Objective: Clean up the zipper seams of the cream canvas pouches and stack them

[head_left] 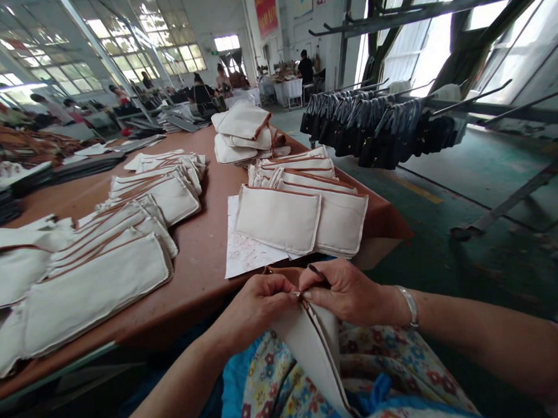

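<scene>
Left hand (265,298) and right hand (348,293) pinch the top end of the cream pouch (309,357) above the apron (275,389), likely to steady its edge; stacked pouches (279,218) sit ahead on the counter (201,258), presumably for easy reach.

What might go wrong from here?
1. The left hand and right hand pinch the pouch only at one end; it could slip if either loosens.
2. The fingertips meet closely there, so they may get in each other's way.
3. The leaning pile sits near the table edge; a bump might slide it.
</scene>
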The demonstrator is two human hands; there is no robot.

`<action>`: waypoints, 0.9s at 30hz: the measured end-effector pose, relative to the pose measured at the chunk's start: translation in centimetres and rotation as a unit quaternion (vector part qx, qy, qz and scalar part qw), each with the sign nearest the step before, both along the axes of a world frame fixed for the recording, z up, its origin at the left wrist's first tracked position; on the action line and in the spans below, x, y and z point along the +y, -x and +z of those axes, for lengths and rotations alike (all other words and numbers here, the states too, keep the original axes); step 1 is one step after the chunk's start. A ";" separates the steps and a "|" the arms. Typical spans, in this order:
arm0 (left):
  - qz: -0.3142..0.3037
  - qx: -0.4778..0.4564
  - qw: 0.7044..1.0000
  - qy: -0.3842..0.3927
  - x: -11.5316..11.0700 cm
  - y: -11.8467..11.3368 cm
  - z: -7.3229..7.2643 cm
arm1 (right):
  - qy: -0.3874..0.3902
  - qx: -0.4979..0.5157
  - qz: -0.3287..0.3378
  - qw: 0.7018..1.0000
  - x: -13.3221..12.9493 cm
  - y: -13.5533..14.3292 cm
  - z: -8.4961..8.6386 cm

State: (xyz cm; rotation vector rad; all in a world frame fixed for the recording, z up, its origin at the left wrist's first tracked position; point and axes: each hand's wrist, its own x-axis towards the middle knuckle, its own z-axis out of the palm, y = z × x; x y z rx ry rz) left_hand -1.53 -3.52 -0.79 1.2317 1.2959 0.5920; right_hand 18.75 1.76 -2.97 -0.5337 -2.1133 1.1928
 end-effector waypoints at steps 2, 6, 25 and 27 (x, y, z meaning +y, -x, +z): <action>0.032 -0.064 0.997 0.037 0.0 -0.1 -0.1 | -0.082 0.025 0.003 0.996 0.0 -0.2 -0.3; 0.052 -0.140 0.985 0.085 0.0 -0.5 0.0 | -0.210 0.026 0.029 0.977 0.4 -0.9 -1.1; -0.092 0.143 0.961 -0.218 -0.6 -1.5 2.1 | 0.155 -0.070 0.103 0.980 2.2 -2.6 1.3; -0.096 0.167 0.948 -0.253 -0.6 -1.6 2.1 | 0.156 -0.111 0.129 0.973 2.7 -2.3 2.0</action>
